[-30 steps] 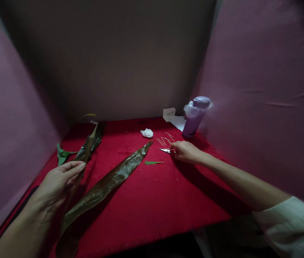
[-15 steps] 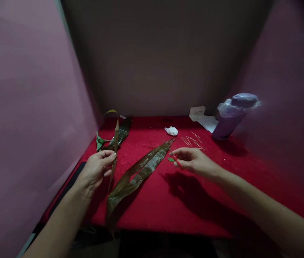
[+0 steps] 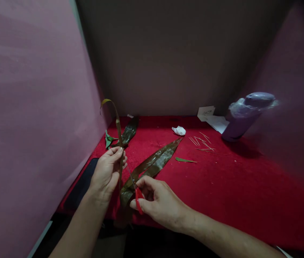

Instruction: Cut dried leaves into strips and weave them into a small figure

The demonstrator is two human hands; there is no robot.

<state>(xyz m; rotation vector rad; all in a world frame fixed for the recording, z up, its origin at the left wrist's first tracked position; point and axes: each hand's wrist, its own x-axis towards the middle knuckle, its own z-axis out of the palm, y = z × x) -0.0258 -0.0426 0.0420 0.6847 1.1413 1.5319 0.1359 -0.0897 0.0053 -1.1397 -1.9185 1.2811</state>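
Observation:
My left hand pinches a narrow brown-green leaf strip and holds it upright; its thin yellowish tip curls over to the left. My right hand is closed on red-handled scissors. Their blades point up and left toward the strip, below the left fingertips; whether they touch it I cannot tell. A long glossy leaf with a slit along it lies slantwise behind the right hand, its near end hanging by the table's front edge. Beyond my left hand rests a second dark leaf.
Green leaf scraps lie at the left, and a small green piece right of centre. Several toothpicks, a crumpled tissue, white papers and a purple bag-lined bin stand farther back. A dark flat object borders the left edge.
My right hand has brought the scissors left and nearer, from beyond the long leaf's right side to beside the strip. My left hand still holds the strip. The view has shifted slightly left.

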